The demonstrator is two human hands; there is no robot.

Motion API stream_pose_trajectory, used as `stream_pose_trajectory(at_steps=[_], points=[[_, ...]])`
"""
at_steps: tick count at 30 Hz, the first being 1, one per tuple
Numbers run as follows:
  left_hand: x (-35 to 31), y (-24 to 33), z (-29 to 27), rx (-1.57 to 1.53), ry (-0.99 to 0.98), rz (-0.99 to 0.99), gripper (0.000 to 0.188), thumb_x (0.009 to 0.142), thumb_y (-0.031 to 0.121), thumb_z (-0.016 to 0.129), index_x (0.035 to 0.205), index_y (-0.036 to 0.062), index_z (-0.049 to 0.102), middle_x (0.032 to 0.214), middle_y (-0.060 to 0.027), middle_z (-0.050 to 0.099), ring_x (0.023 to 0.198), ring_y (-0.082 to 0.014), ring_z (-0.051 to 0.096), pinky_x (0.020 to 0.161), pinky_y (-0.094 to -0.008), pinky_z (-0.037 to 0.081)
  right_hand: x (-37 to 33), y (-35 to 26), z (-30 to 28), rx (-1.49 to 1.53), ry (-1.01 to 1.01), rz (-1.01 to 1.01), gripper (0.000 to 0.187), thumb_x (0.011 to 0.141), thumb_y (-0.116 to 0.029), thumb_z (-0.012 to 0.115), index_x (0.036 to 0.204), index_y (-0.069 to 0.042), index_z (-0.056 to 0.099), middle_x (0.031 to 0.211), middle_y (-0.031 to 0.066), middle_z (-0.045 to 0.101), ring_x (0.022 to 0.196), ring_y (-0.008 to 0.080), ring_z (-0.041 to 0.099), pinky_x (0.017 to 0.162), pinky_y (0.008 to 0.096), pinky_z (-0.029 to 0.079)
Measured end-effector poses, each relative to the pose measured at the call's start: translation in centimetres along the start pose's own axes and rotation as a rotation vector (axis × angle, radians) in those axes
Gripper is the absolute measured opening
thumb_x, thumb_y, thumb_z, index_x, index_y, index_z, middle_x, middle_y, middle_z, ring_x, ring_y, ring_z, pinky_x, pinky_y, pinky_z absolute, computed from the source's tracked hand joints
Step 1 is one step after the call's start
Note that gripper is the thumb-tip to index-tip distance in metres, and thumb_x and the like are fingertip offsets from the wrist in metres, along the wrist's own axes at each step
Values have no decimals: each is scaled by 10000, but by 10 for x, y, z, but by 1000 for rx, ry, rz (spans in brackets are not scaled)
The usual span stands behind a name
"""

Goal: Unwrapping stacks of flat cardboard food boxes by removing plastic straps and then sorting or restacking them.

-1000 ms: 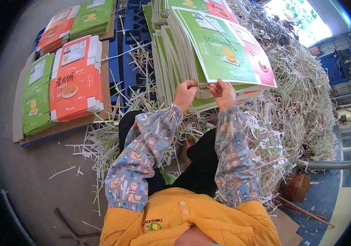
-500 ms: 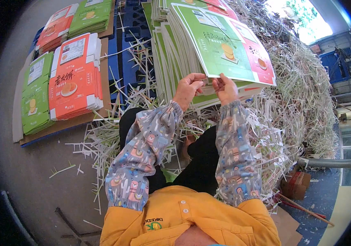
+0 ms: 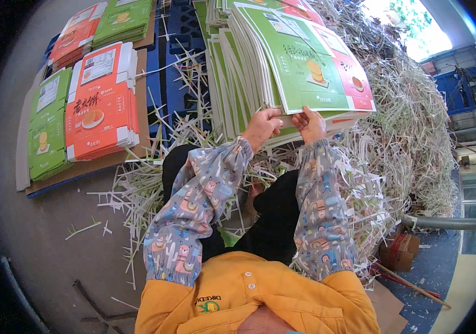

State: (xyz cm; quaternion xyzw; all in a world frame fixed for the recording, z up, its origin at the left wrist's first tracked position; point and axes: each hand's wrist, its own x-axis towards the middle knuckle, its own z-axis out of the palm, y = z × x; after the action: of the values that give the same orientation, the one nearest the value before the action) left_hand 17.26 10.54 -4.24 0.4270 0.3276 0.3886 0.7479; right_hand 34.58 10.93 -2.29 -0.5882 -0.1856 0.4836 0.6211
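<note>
Straight ahead stands a tall, leaning stack of printed cardboard sheets (image 3: pixel 304 61), green on the left and red on the right, with a picture of round cakes. At its near edge, my left hand (image 3: pixel 262 128) is closed, thumb and forefinger pinching by the near left corner. Just to the right, my right hand (image 3: pixel 309 124) grips the near edge of the top sheets between thumb and curled fingers. How many sheets lie in either grip is hidden. Patterned sleeve covers reach up both of my forearms.
Finished-looking piles of green cartons (image 3: pixel 48 119) and red cartons (image 3: pixel 100 106) lie on cardboard at the left. A blue pallet (image 3: pixel 163 83) is beside them. Shredded paper strips (image 3: pixel 410 133) heap high on the right and around my legs. A brown box (image 3: pixel 399 250) sits at lower right.
Both hands have shifted slightly right and toward me along the stack's near edge. The top sheets' near left corner has moved a little the same way.
</note>
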Motion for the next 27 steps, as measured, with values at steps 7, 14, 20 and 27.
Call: stream_pose_trajectory(at_steps=[7,14,20,27], points=[[0,2,3,-331,-119,-41,278,796,114,532,1066,46,519,862,-47,583,644,-85,504,578,-221,394,0,1,-3,97,8,-57,127,811,-105,571,809,-31,467,761,87,537,614,203,565,554,306,525],[2,-14,6,-60,203,255,262,772,56,507,1024,-10,535,810,-73,593,640,-110,525,565,-237,430,13,-16,0,314,-58,-60,90,809,-47,553,824,-8,474,769,88,540,652,198,558,597,307,526],[8,-23,4,65,390,275,262,772,43,498,1019,-38,532,810,-78,587,723,-137,553,651,-248,453,7,-7,9,220,-54,-57,90,800,-46,570,819,8,501,759,92,538,664,201,554,614,295,529],[6,-17,9,-56,399,276,266,764,36,496,1019,-34,523,847,-71,578,710,-134,546,644,-241,451,6,-11,11,213,-87,-67,83,818,-49,540,844,-12,470,747,92,548,638,208,577,576,310,532]])
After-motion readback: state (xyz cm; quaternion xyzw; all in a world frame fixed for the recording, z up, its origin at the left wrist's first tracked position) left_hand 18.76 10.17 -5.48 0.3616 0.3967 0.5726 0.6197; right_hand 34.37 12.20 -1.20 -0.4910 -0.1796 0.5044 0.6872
